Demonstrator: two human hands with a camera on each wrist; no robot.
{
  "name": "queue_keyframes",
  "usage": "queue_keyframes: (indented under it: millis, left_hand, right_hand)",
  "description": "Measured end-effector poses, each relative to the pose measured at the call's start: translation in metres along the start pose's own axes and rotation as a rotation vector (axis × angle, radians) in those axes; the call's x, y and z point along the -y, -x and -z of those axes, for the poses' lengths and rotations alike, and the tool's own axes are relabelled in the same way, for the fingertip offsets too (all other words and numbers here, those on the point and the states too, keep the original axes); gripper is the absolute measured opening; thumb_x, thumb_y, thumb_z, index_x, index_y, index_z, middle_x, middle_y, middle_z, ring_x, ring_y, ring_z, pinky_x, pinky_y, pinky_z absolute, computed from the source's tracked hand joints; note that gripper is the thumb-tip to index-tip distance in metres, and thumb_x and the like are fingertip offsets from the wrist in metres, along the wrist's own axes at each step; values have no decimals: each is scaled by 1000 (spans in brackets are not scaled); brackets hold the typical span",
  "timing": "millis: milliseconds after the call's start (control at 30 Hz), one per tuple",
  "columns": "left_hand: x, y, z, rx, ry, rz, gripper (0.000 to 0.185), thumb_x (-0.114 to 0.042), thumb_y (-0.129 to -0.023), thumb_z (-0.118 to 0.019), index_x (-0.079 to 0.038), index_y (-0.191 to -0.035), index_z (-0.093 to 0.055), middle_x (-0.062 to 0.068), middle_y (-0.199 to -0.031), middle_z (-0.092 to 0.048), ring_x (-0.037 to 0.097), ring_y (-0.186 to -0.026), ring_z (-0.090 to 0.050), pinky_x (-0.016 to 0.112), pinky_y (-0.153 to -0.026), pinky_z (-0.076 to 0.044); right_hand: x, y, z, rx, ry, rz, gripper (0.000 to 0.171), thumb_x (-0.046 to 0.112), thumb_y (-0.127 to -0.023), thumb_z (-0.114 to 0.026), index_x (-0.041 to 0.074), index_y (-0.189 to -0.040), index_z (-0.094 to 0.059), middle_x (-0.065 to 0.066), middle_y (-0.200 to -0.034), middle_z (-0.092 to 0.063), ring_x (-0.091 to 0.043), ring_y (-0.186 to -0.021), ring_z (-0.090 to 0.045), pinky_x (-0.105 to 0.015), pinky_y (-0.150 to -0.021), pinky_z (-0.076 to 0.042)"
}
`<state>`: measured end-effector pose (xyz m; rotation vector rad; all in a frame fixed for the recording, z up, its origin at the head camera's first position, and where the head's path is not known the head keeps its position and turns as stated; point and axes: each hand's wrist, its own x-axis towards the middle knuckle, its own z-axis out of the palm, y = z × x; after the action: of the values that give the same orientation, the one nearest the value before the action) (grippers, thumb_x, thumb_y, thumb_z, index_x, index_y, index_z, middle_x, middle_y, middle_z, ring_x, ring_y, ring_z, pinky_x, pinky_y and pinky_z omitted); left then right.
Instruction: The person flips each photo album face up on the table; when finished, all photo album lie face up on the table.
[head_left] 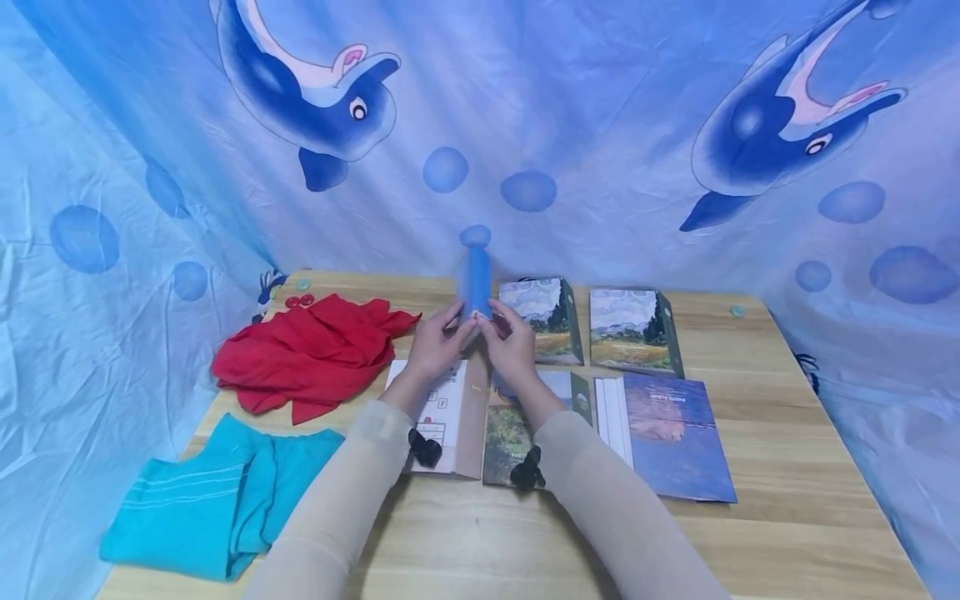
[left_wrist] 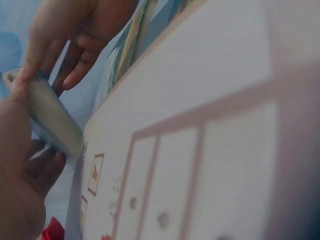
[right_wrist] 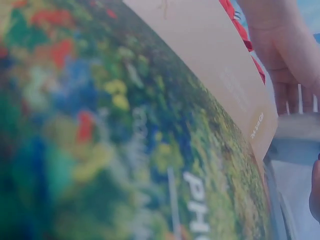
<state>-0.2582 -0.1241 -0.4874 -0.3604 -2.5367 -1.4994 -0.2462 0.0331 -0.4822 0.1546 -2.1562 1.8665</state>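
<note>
A slim blue book [head_left: 477,283] stands upright on its lower edge above the middle of the wooden table [head_left: 787,467]. My left hand [head_left: 448,327] pinches its bottom from the left and my right hand [head_left: 501,322] pinches it from the right. In the left wrist view the book's pale page edge [left_wrist: 50,117] runs between the left thumb [left_wrist: 17,125] and the right hand's fingers [left_wrist: 75,45]. Below my wrists lie a white-and-tan booklet [head_left: 446,417] and a painted-cover book [head_left: 510,433]; both fill the wrist views, booklet [left_wrist: 200,150] and book [right_wrist: 100,125].
A crumpled red cloth [head_left: 315,350] lies at the left and a folded teal cloth [head_left: 217,500] at the front left. Two painted-cover books [head_left: 551,321] [head_left: 633,329] lie at the back, and a blue-purple book [head_left: 675,433] at the right. A dolphin-print sheet [head_left: 525,125] hangs around the table.
</note>
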Motion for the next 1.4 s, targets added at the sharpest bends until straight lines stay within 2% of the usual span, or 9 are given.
queue_keyframes:
  millis: [167,433,600,733,833,1000,1100,1200,1400]
  left_hand:
    - [-4,0,-1,-23,72,-83,53,-29,-101,-65,-7,-147,-53,15,-143,-58,29,-129,-58,37,-94,-57]
    - [-7,5,2,-23,128,-66,50,-29,-101,-65,-16,-148,-54,11,-140,-61,26,-126,-61,40,-96,-56]
    - [-5,6,5,-29,158,-108,57,-19,-100,-66,-13,-153,-45,14,-142,-59,29,-122,-63,40,-100,-54]
    - [-5,5,8,-25,186,-136,59,-14,-99,-66,-14,-154,-44,19,-138,-61,33,-118,-65,40,-94,-57]
    - [-6,5,9,-16,206,-137,58,-10,-99,-65,-11,-153,-45,20,-140,-58,35,-118,-64,41,-91,-58]
    - [-8,5,13,-28,149,-171,59,-9,-99,-65,-10,-154,-43,16,-147,-54,33,-119,-64,36,-92,-57]
    - [-9,4,18,-51,82,-244,57,-9,-98,-67,-9,-151,-47,16,-143,-57,33,-114,-67,35,-89,-58]
    - [-9,2,22,-78,31,-313,51,-6,-96,-68,-2,-145,-53,19,-141,-59,35,-110,-69,36,-87,-59]
    - [-6,2,26,-115,-42,-325,46,-7,-96,-70,3,-139,-58,16,-147,-54,34,-111,-68,32,-87,-59]
  right_hand:
    - [1,1,0,-7,-8,17,44,15,-96,-72,6,-138,-62,-16,-134,-64,-30,-118,-65,-26,-97,-54]
    - [-1,2,0,-21,-40,31,42,14,-93,-75,4,-133,-66,-17,-127,-68,-30,-114,-68,-27,-95,-55]
    - [-3,1,-1,-24,-65,75,40,11,-90,-78,2,-128,-69,-19,-124,-68,-32,-108,-70,-29,-92,-58]
    - [-3,0,-2,-13,-78,145,40,3,-89,-77,-7,-127,-66,-27,-122,-66,-40,-103,-71,-35,-89,-59]
    - [14,5,1,9,-63,168,39,-2,-90,-74,-13,-126,-64,-31,-122,-64,-44,-103,-69,-37,-90,-59]
    - [13,5,1,37,-42,122,43,2,-91,-75,-9,-130,-62,-29,-126,-64,-42,-110,-67,-38,-93,-58]
    - [-5,-1,-3,45,-42,102,46,8,-91,-76,-2,-133,-63,-24,-129,-64,-37,-113,-67,-35,-93,-57]
    - [-7,-1,-3,57,-41,106,46,11,-91,-77,2,-134,-64,-20,-129,-66,-33,-114,-67,-31,-93,-57]
    - [-8,-1,-4,107,-9,57,43,13,-92,-76,1,-132,-66,-18,-125,-69,-30,-112,-69,-27,-93,-57]
